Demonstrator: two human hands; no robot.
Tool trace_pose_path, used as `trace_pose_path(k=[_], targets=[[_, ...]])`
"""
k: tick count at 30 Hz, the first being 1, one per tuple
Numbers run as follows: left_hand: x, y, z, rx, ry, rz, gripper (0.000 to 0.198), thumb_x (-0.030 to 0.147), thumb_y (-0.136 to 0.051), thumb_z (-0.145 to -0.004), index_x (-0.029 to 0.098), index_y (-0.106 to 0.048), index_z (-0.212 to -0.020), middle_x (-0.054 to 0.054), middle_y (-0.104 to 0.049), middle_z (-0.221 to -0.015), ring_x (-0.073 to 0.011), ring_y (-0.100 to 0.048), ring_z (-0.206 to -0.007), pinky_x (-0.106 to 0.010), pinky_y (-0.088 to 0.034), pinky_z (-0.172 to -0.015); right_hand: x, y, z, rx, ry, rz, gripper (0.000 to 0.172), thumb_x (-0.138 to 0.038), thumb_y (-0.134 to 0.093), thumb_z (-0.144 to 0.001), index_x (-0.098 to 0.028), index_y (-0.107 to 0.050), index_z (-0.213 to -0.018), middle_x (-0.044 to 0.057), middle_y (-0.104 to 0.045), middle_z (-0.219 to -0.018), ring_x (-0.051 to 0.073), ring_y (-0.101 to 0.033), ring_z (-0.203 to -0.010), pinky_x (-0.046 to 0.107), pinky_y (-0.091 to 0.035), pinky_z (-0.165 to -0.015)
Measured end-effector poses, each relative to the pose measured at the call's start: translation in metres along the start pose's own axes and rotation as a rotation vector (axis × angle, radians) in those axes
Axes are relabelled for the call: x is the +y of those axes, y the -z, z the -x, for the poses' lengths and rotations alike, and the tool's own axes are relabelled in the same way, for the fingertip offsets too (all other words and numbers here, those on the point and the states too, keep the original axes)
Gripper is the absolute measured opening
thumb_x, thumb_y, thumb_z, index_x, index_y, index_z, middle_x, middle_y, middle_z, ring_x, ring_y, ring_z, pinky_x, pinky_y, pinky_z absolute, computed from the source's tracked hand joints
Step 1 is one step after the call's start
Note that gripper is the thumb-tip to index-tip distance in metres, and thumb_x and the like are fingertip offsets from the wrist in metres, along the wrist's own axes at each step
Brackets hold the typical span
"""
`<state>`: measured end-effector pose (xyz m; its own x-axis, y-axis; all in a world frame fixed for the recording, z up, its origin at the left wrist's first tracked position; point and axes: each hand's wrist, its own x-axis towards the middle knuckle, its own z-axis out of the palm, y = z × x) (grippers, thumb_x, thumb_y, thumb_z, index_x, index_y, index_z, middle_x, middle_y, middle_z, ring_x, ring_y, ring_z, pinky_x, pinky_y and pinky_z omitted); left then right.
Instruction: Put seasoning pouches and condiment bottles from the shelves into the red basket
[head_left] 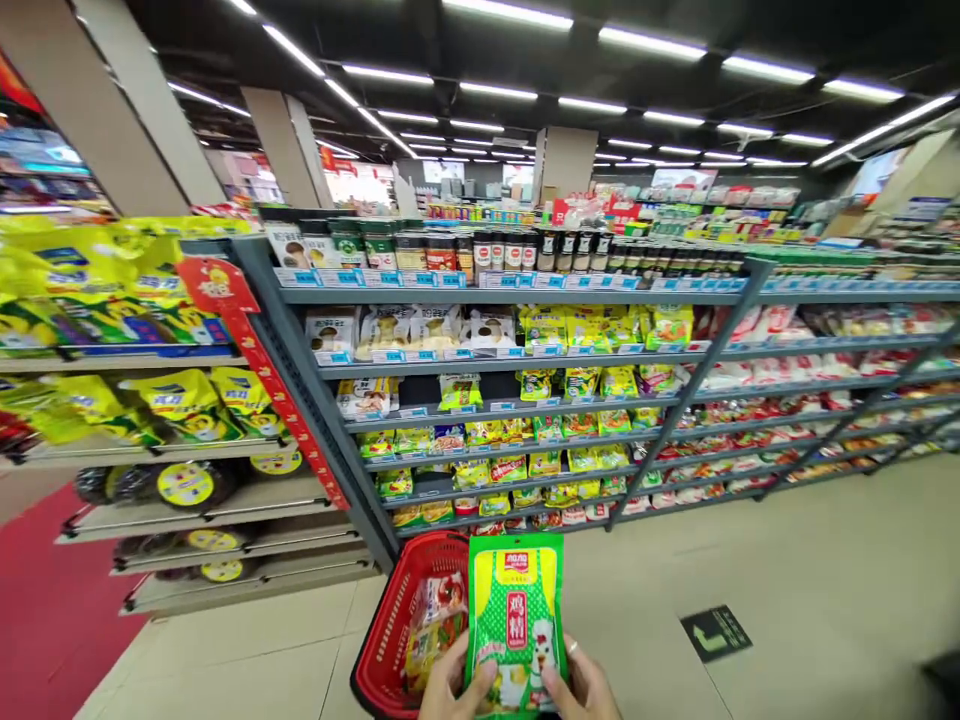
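Observation:
Both of my hands hold a green and yellow seasoning packet (517, 600) upright at the bottom of the head view, its printed front with a cartoon chicken turned towards me. My left hand (455, 685) grips the lower left edge, thumb lying over the front. At the lower right edge, my right hand (583, 685) holds it the same way, with a ring on one finger. Just left of the packet is a red shopping basket (382, 625), partly covered by the packet and my left hand. Several plastic packets (437, 625) lie inside the basket.
A long grey shelf unit (420, 410) stands ahead, stocked with seasoning jars (442, 255) and bagged goods. To the left, an end rack (225, 450) carries yellow bags and dark round packs. A floor sign (716, 633) with an arrow lies on the pale tiles at the right.

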<state>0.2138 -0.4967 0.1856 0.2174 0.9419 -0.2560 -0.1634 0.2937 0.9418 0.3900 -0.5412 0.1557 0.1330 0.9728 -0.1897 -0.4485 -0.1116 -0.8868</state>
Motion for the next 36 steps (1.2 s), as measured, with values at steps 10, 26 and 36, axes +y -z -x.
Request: trace_pose_path(k=[10,26,36], targets=[[0.0,-0.019,0.029,0.014,0.03,0.042,0.065,0.056,-0.087,-0.066,0.016,-0.073,-0.114,-0.015,-0.077,-0.112,-0.0348,-0.071,-0.108,-0.047,-0.059,-0.096,-0.048,0.013,0.04,-0.169,0.063,-0.003,0.05,-0.058,-0.073,-0.082,-0.022,-0.07,-0.117,0.01,-0.076,-0.111,0.029,-0.07,-0.102,0.047,-0.053,-0.098],[-0.015,-0.263,-0.064,-0.153,-0.061,-0.338,0.054,0.058,-0.069,-0.085,0.011,-0.074,-0.11,-0.013,-0.077,-0.102,-0.0243,-0.068,-0.085,-0.031,-0.057,-0.071,-0.163,0.247,-0.048,-0.281,0.095,-0.038,0.048,-0.045,-0.079,-0.083,-0.025,-0.065,-0.125,0.007,-0.074,-0.123,0.026,-0.069,-0.111,0.045,-0.053,-0.102],[0.003,-0.326,-0.105,-0.055,-0.054,-0.21,0.053,0.053,-0.073,-0.084,0.013,-0.071,-0.118,-0.014,-0.074,-0.113,-0.0255,-0.068,-0.098,-0.029,-0.057,-0.072,-0.218,0.284,-0.102,-0.279,0.175,0.026,0.054,-0.047,-0.079,-0.082,-0.025,-0.066,-0.129,0.005,-0.077,-0.116,0.024,-0.071,-0.104,0.04,-0.057,-0.095]])
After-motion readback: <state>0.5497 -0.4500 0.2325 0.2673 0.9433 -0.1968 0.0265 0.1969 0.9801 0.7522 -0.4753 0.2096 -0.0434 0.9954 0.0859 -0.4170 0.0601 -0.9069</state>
